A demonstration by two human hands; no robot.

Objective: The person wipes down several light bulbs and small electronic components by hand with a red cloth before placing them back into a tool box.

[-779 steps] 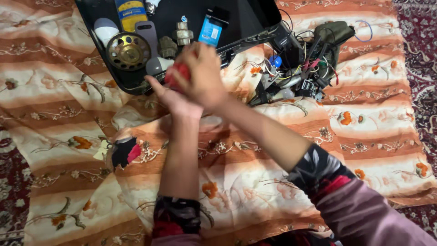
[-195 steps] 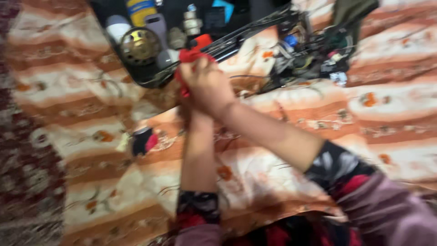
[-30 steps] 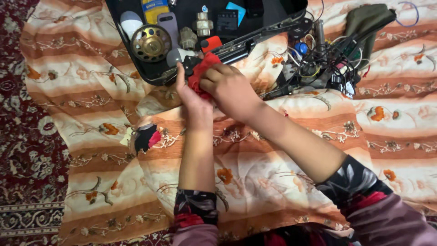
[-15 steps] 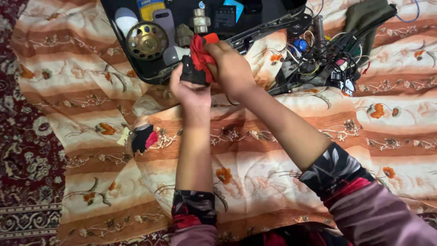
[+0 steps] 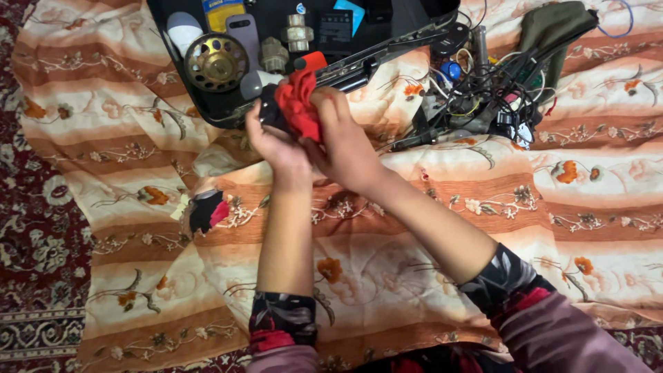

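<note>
My left hand (image 5: 276, 141) grips a small black object (image 5: 269, 110), mostly hidden by the fingers and the cloth. My right hand (image 5: 343, 141) presses a crumpled red cloth (image 5: 298, 103) against that object. Both hands are raised just in front of the near edge of an open black case (image 5: 207, 114). What the black object is cannot be made out.
The case holds a round brass speaker (image 5: 216, 63), a grey phone (image 5: 242, 32), metal fittings (image 5: 299, 34) and small boxes. A tangle of wires and parts (image 5: 483, 97) lies to the right. A striped floral blanket (image 5: 483, 207) covers the patterned carpet (image 5: 34, 242). A black and red scrap (image 5: 207, 211) lies left.
My right hand slid the red cloth down over the black object and back toward me. My left hand shifted slightly left with the object still in it.
</note>
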